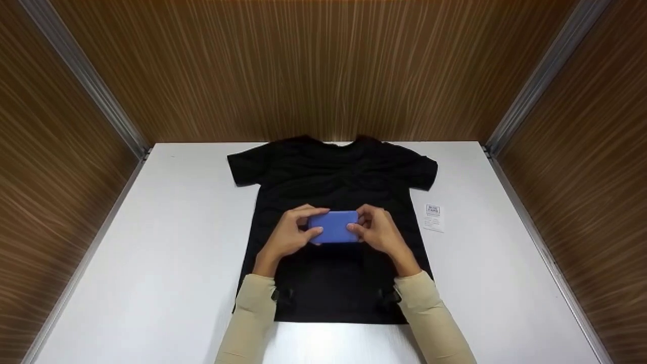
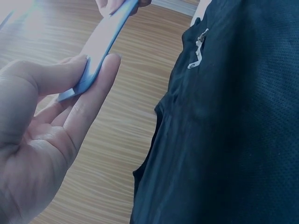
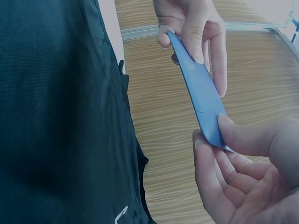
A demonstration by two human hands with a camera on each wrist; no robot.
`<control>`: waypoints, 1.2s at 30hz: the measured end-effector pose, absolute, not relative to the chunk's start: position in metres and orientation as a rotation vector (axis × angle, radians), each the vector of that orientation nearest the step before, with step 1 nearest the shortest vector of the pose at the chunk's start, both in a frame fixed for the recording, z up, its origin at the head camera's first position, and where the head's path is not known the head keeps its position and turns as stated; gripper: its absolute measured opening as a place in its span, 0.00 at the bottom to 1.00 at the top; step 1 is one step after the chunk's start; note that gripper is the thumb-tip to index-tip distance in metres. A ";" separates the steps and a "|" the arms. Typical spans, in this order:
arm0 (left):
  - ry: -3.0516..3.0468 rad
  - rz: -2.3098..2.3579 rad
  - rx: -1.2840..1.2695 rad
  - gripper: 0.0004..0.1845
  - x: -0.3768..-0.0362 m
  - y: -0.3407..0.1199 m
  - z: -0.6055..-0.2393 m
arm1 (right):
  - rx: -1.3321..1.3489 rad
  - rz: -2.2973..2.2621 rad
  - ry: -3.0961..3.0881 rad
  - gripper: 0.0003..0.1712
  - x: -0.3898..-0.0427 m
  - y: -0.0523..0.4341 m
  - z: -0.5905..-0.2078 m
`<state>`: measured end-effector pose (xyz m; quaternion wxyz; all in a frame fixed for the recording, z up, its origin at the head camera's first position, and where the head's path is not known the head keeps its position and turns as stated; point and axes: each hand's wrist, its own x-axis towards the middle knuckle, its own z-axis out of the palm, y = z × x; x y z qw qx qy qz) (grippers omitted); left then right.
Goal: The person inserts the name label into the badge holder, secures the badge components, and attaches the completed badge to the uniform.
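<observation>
A thin, flat blue rectangle with rounded corners, perhaps a small card case, is held above the middle of a black T-shirt. My left hand pinches its left end between thumb and fingers. At the other end, my right hand grips it the same way. Both wrist views show the blue rectangle nearly edge-on, clear of the shirt. The T-shirt lies spread out, neck at the back, with creases across its chest. Part of it is hidden beneath the hands and forearms.
A small white printed card lies on the white table, just right of the shirt. Wood-grain panels rise at the back and both sides, with metal rails in the corners.
</observation>
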<state>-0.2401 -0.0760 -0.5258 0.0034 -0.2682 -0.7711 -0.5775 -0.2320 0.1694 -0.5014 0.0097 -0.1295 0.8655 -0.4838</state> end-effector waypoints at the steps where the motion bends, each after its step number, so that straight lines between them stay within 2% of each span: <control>1: -2.419 -1.808 -0.835 0.22 -0.240 -0.075 -0.526 | -0.409 -1.505 2.710 0.08 -0.232 0.169 -0.501; 23: -2.427 -1.807 -0.854 0.22 -0.240 -0.079 -0.529 | -0.530 -1.475 2.805 0.07 -0.229 0.170 -0.502; 36: -2.439 -1.779 -0.845 0.21 -0.242 -0.080 -0.529 | -0.542 -1.599 2.661 0.05 -0.232 0.174 -0.501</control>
